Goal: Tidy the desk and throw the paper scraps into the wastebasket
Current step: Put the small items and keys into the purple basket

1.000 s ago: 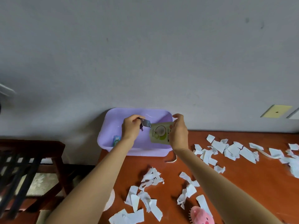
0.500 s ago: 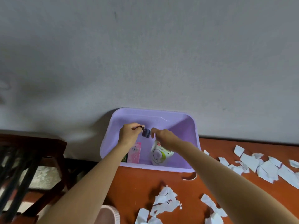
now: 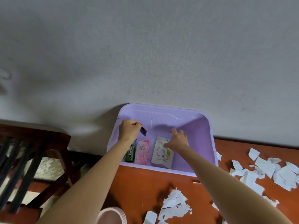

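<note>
A lilac plastic bin [image 3: 208, 143] stands on the orange-red desk [image 3: 145, 186] against the wall. Inside lie a green gum pack [image 3: 130, 153], a pink packet [image 3: 142, 151] and a white pouch with a coconut picture [image 3: 161, 155]. My left hand [image 3: 128, 130] hovers over the bin's left side, pinching a small dark packet [image 3: 143, 130]. My right hand [image 3: 177, 139] is open with fingers spread, just above the top of the white pouch. Torn white paper scraps lie on the desk in front [image 3: 174, 202] and to the right [image 3: 267, 170].
A dark wooden chair [image 3: 32, 152] stands left of the desk. A pink rounded object [image 3: 111, 215] shows at the bottom edge. The grey wall rises right behind the bin.
My right hand has let go of the white pouch, which now lies flat in the bin, and its fingers have spread. My left hand still holds the dark packet over the bin.
</note>
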Motion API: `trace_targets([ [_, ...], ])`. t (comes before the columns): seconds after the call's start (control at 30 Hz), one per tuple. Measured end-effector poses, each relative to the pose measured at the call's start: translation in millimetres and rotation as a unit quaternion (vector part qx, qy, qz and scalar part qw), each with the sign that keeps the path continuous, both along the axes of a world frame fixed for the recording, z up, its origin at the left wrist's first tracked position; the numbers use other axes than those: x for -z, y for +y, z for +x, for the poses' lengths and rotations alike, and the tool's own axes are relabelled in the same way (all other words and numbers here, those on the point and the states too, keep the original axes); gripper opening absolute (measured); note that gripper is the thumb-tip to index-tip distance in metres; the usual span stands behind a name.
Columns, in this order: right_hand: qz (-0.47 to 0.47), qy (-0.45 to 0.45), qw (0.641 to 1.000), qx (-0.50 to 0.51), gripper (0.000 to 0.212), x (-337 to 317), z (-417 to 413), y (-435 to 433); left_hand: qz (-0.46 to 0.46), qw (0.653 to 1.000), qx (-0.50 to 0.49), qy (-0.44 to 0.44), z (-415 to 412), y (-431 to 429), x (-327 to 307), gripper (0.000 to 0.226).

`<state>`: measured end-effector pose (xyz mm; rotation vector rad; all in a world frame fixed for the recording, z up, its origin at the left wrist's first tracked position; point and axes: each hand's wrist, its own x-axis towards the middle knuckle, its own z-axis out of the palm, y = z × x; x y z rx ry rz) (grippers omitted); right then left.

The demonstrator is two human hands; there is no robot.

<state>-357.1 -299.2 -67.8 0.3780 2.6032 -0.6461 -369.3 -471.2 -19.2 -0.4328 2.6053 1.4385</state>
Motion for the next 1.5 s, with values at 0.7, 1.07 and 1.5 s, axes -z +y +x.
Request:
trace_targets([
  [0.7,-0.221,0.148,0.964,-0.031,0.063,-26,-7,-38,-0.066,0.994,0.084,0.015,-34,-4,-9,0.031],
  [1.07,-0.375,0.060,0.925,0.011,0.045,-3,-29,-60,0.017,0.987,0.121,-0.109,-55,-4,-7,0.023],
  [1.5,-0.540,-0.050,0.760,0.359,0.015,10,-48,-82,-0.229,0.951,0.200,-0.053,-55,-16,13,0.027],
])
